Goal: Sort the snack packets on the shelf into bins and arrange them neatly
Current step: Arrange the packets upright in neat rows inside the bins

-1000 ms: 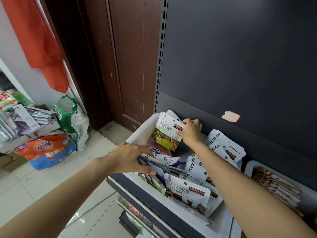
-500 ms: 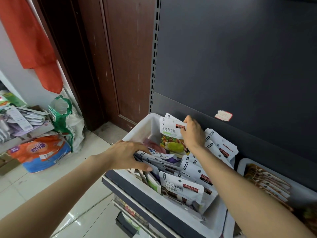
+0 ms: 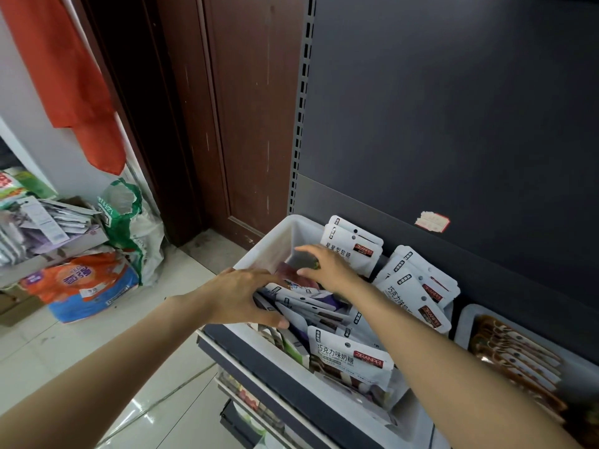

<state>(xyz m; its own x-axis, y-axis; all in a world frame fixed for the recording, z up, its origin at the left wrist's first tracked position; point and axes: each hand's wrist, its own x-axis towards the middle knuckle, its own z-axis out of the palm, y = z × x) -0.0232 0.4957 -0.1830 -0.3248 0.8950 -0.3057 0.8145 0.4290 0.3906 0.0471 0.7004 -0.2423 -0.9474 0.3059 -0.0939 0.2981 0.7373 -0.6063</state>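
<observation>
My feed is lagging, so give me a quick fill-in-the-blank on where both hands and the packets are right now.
1. Both hands reach into the ____ bin.
2. The left hand lies on a pile of loose ____.
3. The upright packets at the bin's back stand just ____ the right hand.
4. The sticker on the dark panel has a ____ border.

Missing words: white; packets; behind; red
</observation>
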